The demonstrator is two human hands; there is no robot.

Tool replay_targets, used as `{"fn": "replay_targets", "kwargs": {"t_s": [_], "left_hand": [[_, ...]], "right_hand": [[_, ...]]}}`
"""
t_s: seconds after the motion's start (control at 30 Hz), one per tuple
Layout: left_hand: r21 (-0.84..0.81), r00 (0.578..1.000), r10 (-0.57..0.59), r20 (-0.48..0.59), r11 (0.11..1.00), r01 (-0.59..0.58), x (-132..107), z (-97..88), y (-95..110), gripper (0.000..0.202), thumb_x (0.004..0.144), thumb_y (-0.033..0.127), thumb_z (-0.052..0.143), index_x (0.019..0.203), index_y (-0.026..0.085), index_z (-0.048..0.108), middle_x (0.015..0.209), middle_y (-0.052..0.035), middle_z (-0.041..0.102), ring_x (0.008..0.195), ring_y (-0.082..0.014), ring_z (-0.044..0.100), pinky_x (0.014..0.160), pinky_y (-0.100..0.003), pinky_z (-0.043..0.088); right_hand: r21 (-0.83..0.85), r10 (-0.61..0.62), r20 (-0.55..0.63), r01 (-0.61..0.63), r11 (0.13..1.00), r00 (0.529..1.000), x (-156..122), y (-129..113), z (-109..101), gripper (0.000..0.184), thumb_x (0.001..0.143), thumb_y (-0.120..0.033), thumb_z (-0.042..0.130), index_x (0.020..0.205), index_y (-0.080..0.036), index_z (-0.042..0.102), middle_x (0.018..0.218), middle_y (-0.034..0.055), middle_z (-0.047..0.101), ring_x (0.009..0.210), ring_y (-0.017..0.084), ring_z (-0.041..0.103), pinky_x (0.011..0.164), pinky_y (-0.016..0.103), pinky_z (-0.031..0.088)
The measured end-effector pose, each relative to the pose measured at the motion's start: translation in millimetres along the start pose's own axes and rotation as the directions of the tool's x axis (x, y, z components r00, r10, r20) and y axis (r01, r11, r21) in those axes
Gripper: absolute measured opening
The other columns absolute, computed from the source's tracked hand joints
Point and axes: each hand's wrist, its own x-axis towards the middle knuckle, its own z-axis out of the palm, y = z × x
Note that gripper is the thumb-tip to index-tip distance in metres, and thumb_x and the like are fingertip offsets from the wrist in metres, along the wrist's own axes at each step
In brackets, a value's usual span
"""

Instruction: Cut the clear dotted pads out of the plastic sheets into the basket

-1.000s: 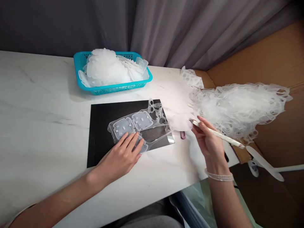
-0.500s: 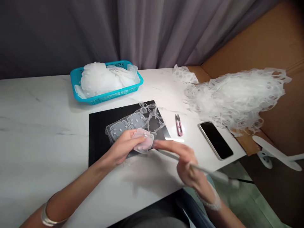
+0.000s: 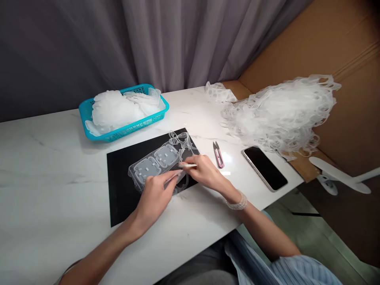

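Note:
A translucent moulded sheet [image 3: 156,162] with square pads lies on a black mat [image 3: 124,186]. My left hand [image 3: 156,196] rests on the sheet's near edge, fingers pressed together over a clear piece. My right hand [image 3: 203,172] is closed round a thin white tool [image 3: 187,165], whose tip points left onto the sheet beside the left fingertips. At the sheet's far end there is cut-out webbing [image 3: 181,140].
A blue basket [image 3: 89,134] of clear pieces stands at the back left. Pink snips [image 3: 219,154] and a dark phone [image 3: 265,168] lie right of the mat. A heap of white webbing scrap [image 3: 279,113] fills a cardboard box [image 3: 341,51] at right. The table edge runs close below my hands.
My right hand has come from the scrap heap at right back to the sheet with the tool. My left hand lifted a clear piece, then lowered to the sheet. The view shifted right.

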Motion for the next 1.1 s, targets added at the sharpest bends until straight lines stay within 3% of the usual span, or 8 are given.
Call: {"fn": "replay_targets", "kwargs": {"t_s": [0.17, 0.3, 0.47, 0.63, 0.77, 0.9, 1.0, 1.1], "left_hand": [[-0.263, 0.991, -0.089, -0.101, 0.963, 0.060, -0.4, -13.8, 6.5, 0.027, 0.088, 0.032, 0.064, 0.108, 0.020, 0.078, 0.110, -0.0054, 0.077, 0.104, -0.0258, 0.070, 0.089, -0.032, 0.054], [-0.682, 0.956, -0.239, 0.173, 0.671, 0.291, 9.3, -29.7, 8.5, 0.031, 0.082, 0.028, 0.070, 0.107, 0.012, 0.076, 0.099, -0.0119, 0.077, 0.092, -0.0262, 0.073, 0.080, -0.033, 0.058], [-0.828, 0.906, -0.269, 0.326, 0.382, 0.411, 13.1, -35.0, 9.4, 0.030, 0.084, 0.020, 0.059, 0.105, 0.007, 0.076, 0.101, -0.0165, 0.075, 0.097, -0.0283, 0.072, 0.085, -0.038, 0.059], [-0.850, 0.892, -0.256, 0.372, 0.294, 0.438, 10.6, -32.2, 8.3, 0.030, 0.088, 0.021, 0.052, 0.105, 0.007, 0.074, 0.104, -0.0168, 0.075, 0.099, -0.0292, 0.071, 0.088, -0.042, 0.058], [-0.874, 0.887, -0.276, 0.369, 0.222, 0.433, 12.4, -32.9, 1.6, 0.039, 0.092, 0.031, 0.053, 0.124, 0.010, 0.062, 0.118, -0.0184, 0.071, 0.109, -0.0296, 0.069, 0.100, -0.047, 0.052], [-0.875, 0.867, -0.275, 0.416, 0.139, 0.464, 14.8, -33.1, -2.1, 0.057, 0.093, 0.053, 0.053, 0.132, 0.011, 0.055, 0.127, -0.0210, 0.065, 0.117, -0.0313, 0.065, 0.104, -0.046, 0.050], [-0.878, 0.882, -0.214, 0.420, 0.151, 0.454, 12.0, -26.3, -1.4, 0.044, 0.094, 0.042, 0.056, 0.126, 0.012, 0.059, 0.126, -0.0192, 0.066, 0.115, -0.0300, 0.066, 0.101, -0.044, 0.052], [-0.890, 0.913, -0.254, 0.318, 0.252, 0.380, 8.3, -18.7, -2.6, 0.035, 0.089, 0.017, 0.061, 0.124, 0.012, 0.060, 0.125, -0.0168, 0.068, 0.113, -0.0268, 0.067, 0.101, -0.041, 0.053]], "right_hand": [[-0.155, 0.224, -0.171, -0.251, 0.956, 0.959, 2.3, 22.0, 3.4, 0.027, 0.096, -0.022, 0.046, 0.073, -0.017, 0.060, 0.067, 0.0061, 0.059, 0.059, 0.015, 0.042, 0.058, 0.029, 0.022], [-0.171, 0.277, -0.221, -0.316, 0.933, 0.935, -6.1, 18.9, -12.5, 0.024, 0.096, -0.024, 0.046, 0.080, -0.018, 0.063, 0.060, 0.0025, 0.054, 0.053, 0.014, 0.035, 0.056, 0.030, 0.019], [0.236, 0.293, -0.153, -0.253, 0.938, 0.944, -17.2, -3.9, -27.2, 0.043, 0.095, -0.048, 0.049, 0.070, -0.017, 0.064, 0.056, -0.0009, 0.052, 0.052, 0.012, 0.037, 0.053, 0.027, 0.024], [0.642, 0.190, 0.044, -0.174, 0.747, 0.981, -13.4, -16.2, -15.8, 0.032, 0.083, -0.048, 0.068, 0.082, -0.016, 0.074, 0.069, 0.0017, 0.062, 0.060, 0.012, 0.047, 0.054, 0.026, 0.032], [0.652, 0.290, -0.149, -0.127, 0.748, 0.945, -9.9, -22.2, -12.9, 0.030, 0.083, -0.046, 0.069, 0.079, -0.016, 0.072, 0.054, -0.0027, 0.052, 0.049, 0.010, 0.038, 0.047, 0.025, 0.026], [0.286, 0.024, -0.385, 0.095, 0.954, 0.923, -16.9, -31.6, -7.3, 0.024, 0.093, -0.036, 0.061, 0.085, -0.016, 0.073, 0.068, 0.0029, 0.066, 0.056, 0.012, 0.053, 0.054, 0.026, 0.038], [-0.017, -0.291, -0.207, 0.294, 0.956, 0.934, -28.0, -36.6, 0.5, 0.027, 0.098, -0.035, 0.054, 0.092, -0.018, 0.074, 0.067, 0.0038, 0.067, 0.055, 0.014, 0.056, 0.053, 0.027, 0.037], [-0.005, -0.331, -0.146, 0.334, 0.943, 0.932, -41.3, -34.1, 0.1, 0.034, 0.102, -0.040, 0.048, 0.099, -0.017, 0.073, 0.064, 0.0023, 0.064, 0.052, 0.013, 0.054, 0.051, 0.027, 0.037]]}}
